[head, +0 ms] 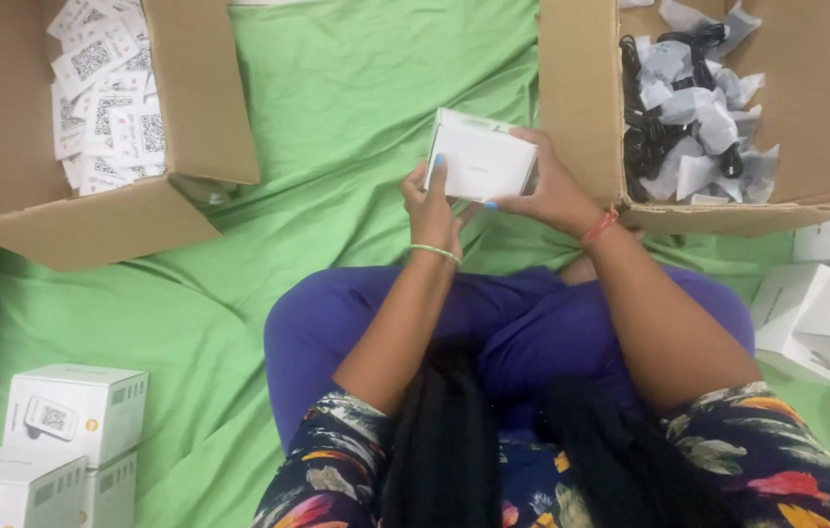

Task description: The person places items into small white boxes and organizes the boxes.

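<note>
I had the small white box (481,158) raised over my lap, above the green sheet (337,117), my left hand (432,200) pinching its near corner and my right hand (550,191) cupping its far end. It looked light, stiff cardboard with smooth faces, best held by opposite edges rather than squeezed across its panels.

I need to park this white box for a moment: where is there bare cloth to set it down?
Bare green cloth lies between the left cardboard box and the right cardboard box, beyond both hands. More lies between the left knee and the stacked white boxes. The right side is crowded with white boxes.
</note>
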